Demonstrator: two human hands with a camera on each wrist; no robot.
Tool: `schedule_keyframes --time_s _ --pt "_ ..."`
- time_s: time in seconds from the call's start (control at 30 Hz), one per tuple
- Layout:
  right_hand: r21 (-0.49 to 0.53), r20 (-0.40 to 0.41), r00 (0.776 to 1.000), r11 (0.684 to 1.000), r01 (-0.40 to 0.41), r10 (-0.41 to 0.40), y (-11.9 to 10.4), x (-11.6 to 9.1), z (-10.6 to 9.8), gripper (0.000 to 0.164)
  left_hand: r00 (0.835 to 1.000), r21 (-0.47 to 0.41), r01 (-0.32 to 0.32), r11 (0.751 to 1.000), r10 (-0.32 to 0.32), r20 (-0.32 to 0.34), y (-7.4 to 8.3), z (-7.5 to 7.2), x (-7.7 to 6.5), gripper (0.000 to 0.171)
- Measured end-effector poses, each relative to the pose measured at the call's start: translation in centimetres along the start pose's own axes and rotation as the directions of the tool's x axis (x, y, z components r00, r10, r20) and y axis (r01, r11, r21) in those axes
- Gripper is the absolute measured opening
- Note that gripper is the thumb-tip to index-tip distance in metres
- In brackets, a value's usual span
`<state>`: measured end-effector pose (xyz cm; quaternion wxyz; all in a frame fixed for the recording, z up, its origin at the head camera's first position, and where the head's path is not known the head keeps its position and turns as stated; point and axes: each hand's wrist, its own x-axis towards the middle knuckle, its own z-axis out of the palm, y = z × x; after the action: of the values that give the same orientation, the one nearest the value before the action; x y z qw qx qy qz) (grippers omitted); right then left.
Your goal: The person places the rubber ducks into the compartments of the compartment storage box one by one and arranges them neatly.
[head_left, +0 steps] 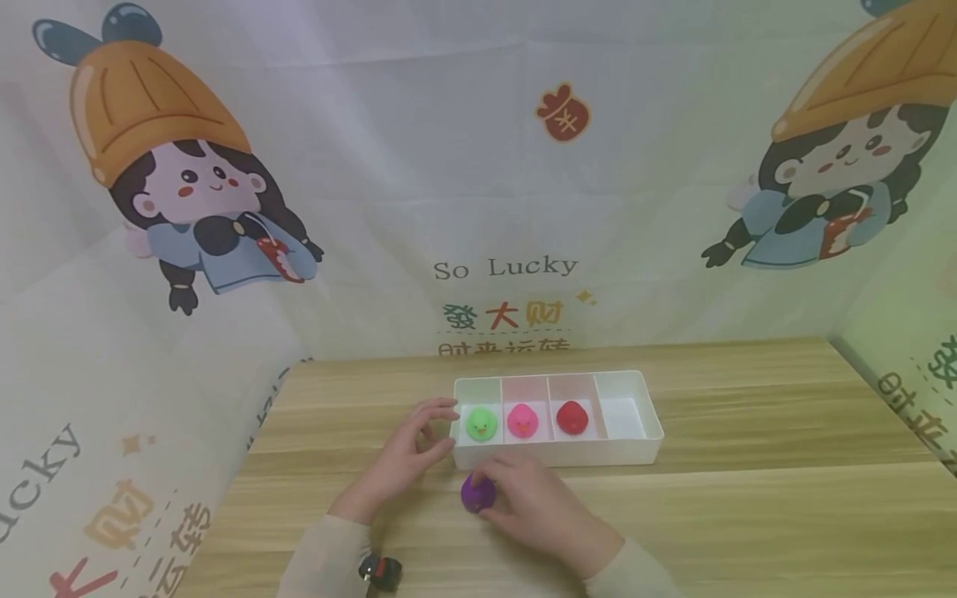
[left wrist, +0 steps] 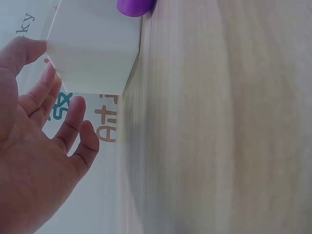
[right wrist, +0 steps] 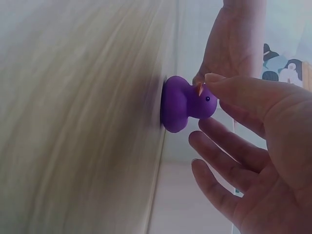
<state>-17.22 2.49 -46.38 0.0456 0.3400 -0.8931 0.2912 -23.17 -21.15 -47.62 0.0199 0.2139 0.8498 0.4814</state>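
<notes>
My right hand pinches a purple rubber duck by its head, thumb at the beak and forefinger across from it. In the right wrist view the duck's base is right at the tabletop, just in front of a long white divided box. At that box's left end, my left hand has thumb and fingers spread along the corner and rim, with the palm away from the wall. A green duck, a pink duck and a red duck sit in separate compartments, from left to right.
The wooden tabletop runs back to a printed cloth with cartoon figures and lettering, which also hangs on both sides. By the left sleeve is a small black and red device.
</notes>
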Motion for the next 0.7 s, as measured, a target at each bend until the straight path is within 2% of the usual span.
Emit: schedule_keyframes --time_s 0.23,0.7 --pt "-0.025 0.028 0.999 0.999 -0.028 0.029 -0.12 0.15 0.04 0.031 1.000 0.005 -0.005 1.000 0.005 0.000 0.22 -0.08 -0.02 0.037" --pt "-0.033 0.004 0.998 0.998 -0.060 0.060 -0.32 0.40 0.54 0.029 1.000 0.014 0.019 1.000 -0.019 0.000 0.31 -0.08 -0.01 0.036"
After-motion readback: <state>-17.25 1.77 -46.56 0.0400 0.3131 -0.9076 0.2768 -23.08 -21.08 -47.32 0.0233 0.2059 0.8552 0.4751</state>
